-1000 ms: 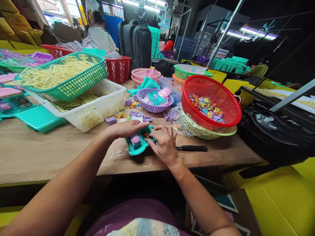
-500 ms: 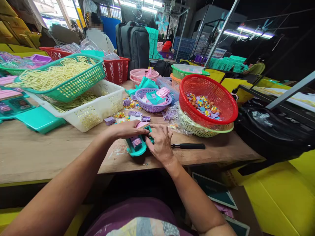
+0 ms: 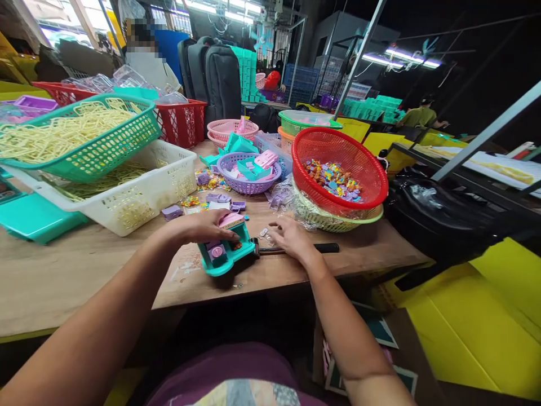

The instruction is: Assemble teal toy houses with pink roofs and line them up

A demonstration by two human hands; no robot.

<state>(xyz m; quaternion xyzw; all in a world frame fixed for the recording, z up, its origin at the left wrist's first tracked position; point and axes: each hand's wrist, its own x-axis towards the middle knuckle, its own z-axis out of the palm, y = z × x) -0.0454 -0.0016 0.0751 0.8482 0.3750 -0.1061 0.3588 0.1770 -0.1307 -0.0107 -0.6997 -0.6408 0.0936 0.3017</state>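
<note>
My left hand (image 3: 205, 226) is wrapped over a turquoise toy (image 3: 224, 260) with a pink top, gripping its left and upper side. Inside the toy sit a purple-and-pink block (image 3: 217, 252) and a small brown-orange piece (image 3: 236, 245). To the right, my right hand (image 3: 291, 238) is off the toy, its fingers apart and bent over the table beside small white pieces (image 3: 264, 232). A hammer (image 3: 327, 248) with a black grip lies beneath that hand, its head close to the toy's right edge.
A red basket (image 3: 340, 197) of small colourful pieces leans on a pale green one. Behind the toy stands a purple basket (image 3: 249, 184). At left, a turquoise basket (image 3: 122, 149) of pale yellow strips rests on a white basket (image 3: 158, 194). Loose purple parts (image 3: 172, 212) lie nearby.
My right hand has left the toy and moved right, over the hammer. My left hand keeps its hold. The whole view has shifted slightly to the right.
</note>
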